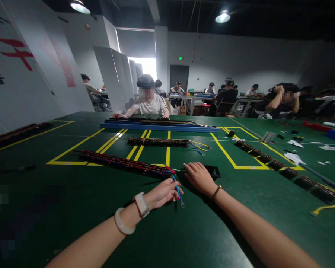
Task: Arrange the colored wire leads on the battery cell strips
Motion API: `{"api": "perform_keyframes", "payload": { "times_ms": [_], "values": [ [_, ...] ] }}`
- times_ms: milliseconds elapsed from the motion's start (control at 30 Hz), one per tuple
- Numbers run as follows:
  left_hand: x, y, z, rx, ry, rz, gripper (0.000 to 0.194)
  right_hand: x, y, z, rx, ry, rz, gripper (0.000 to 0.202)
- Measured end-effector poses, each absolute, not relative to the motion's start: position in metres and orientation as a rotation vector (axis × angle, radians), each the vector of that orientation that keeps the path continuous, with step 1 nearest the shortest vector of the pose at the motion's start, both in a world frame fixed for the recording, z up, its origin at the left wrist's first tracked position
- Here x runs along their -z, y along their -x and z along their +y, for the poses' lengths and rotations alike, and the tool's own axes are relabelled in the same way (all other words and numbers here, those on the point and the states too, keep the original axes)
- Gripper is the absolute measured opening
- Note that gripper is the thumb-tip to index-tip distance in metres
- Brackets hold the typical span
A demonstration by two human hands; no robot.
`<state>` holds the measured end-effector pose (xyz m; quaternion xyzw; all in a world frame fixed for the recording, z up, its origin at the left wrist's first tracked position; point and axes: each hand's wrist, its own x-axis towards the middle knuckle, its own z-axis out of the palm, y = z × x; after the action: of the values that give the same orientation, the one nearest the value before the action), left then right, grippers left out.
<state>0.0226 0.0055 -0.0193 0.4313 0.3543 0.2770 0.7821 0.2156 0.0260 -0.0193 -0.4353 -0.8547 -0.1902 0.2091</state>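
Observation:
A long wire harness [128, 163], with red and dark wires tied along its length, lies slanting on the green table. At its near right end, my left hand [164, 193] has its fingers curled round a blue cable [179, 191] that ends in a metal ring terminal [182, 204]. Just to the right, my right hand [198, 176] rests palm down with its fingers stretched out. A thin pale-green stick [176, 170] lies between its fingertips and the harness end. Partly behind that hand is a flat black object [214, 171], its kind unclear.
Beyond lies a second harness [158, 142] with yellow and blue ring-ended leads. A blue trunking strip [156, 126] crosses the far side, where a co-worker [149, 100] sits. Another dark bundle [281, 167] runs along the right. Yellow tape [169, 149] marks the table [206, 234].

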Motion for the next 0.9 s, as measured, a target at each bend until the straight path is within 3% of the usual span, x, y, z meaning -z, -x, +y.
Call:
{"api": "perform_keyframes", "payload": {
  "times_ms": [167,500,900],
  "values": [
    [0.013,-0.017,0.009,-0.514,-1.157,0.855,0.021,0.024,-0.215,0.031,0.493,1.226,-2.407,0.024],
    [0.002,0.000,0.023,-0.324,-1.521,1.025,0.032,0.022,-0.215,0.030,0.436,1.210,-2.410,0.025],
    [0.017,-0.006,0.022,-0.445,-1.113,0.822,0.014,-0.007,-0.170,-0.001,-0.225,0.820,-2.293,0.071]
  ]
}}
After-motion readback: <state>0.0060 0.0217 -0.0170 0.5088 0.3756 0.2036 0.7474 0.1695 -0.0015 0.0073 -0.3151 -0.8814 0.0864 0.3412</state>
